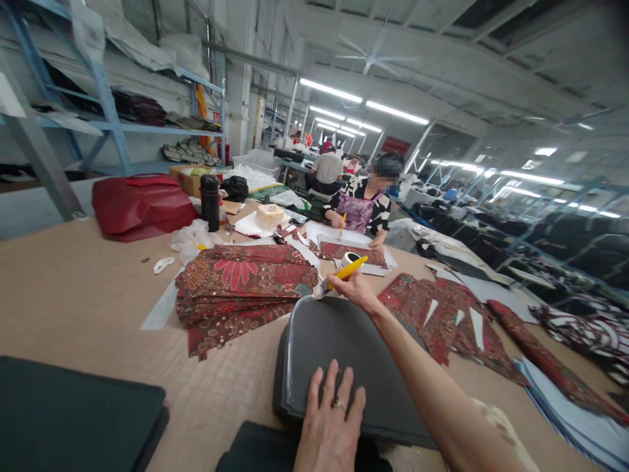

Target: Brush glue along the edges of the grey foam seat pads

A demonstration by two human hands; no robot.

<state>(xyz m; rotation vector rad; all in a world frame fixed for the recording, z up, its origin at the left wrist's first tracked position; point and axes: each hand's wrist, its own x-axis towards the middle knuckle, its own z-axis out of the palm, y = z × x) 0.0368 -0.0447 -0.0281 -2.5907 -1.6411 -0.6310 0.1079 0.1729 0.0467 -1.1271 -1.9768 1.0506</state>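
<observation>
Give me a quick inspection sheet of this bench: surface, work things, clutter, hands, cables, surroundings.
Surface: brown table, largely covered at the far end.
Work things: dark pad under both hands; yellow tool at its far edge; stack of red patterned pieces left of it.
Clutter: red bag, black flask, more patterned pieces to the right, dark pad stack near left.
Hands: left hand flat on the pad, fingers spread; right hand gripping the yellow tool.
Cables: nothing seen.
Surroundings: co-worker seated across the table; blue shelving left; more tables behind.
</observation>
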